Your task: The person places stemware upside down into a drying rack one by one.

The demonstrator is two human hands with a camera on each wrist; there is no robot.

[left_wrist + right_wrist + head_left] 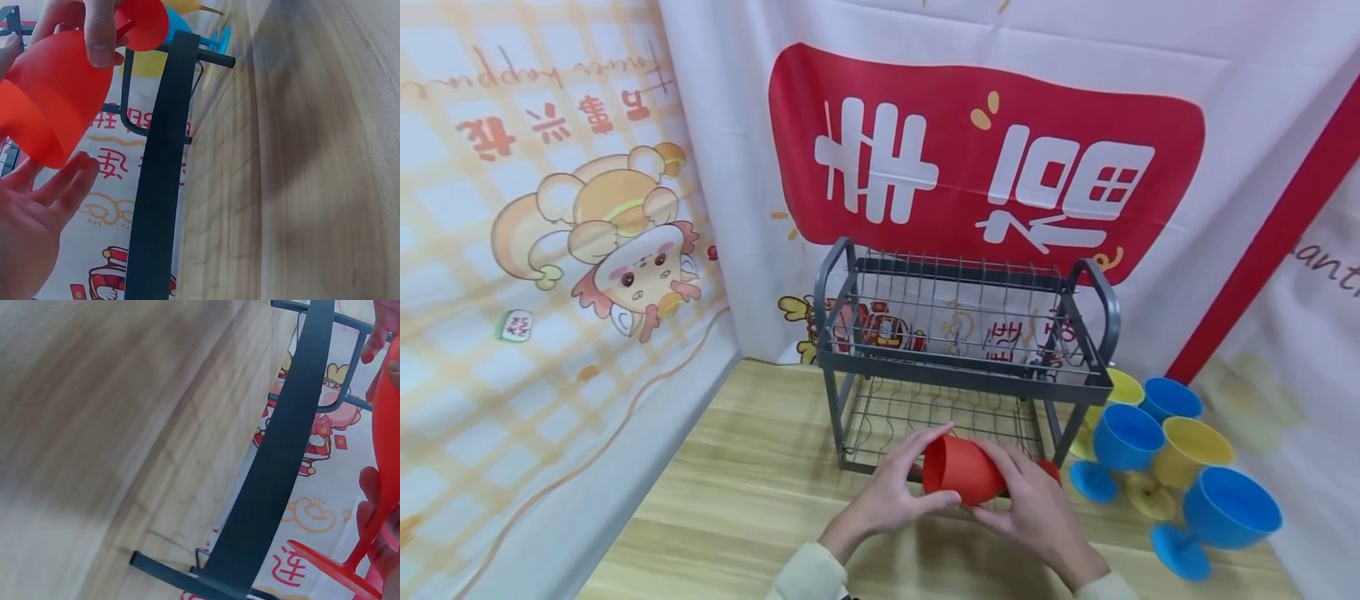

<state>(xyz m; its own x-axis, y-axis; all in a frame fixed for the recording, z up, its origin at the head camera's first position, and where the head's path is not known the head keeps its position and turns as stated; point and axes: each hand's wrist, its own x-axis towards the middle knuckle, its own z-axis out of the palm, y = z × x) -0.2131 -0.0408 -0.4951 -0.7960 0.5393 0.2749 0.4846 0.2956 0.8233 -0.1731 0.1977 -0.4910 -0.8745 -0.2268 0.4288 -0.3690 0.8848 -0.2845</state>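
A red plastic goblet point(973, 473) lies tilted on its side between both hands, in front of the dish rack, its mouth facing left. My right hand point(1033, 504) grips it by the bowl and near the stem; the goblet's stem and foot point(337, 570) show in the right wrist view. Fingers and thumb of my left hand point(895, 487) flank the rim, one above and one below. In the left wrist view, some left fingers point(78, 178) stick out just past the goblet's rim, and others are hidden behind the bowl.
A dark grey two-tier dish rack point(958, 377) stands on the wooden table point(700, 500). To its right are several goblets, such as a blue one point(1231, 508) and a yellow one point(1191, 452). Printed cloth point(745, 208) hangs behind and at the sides.
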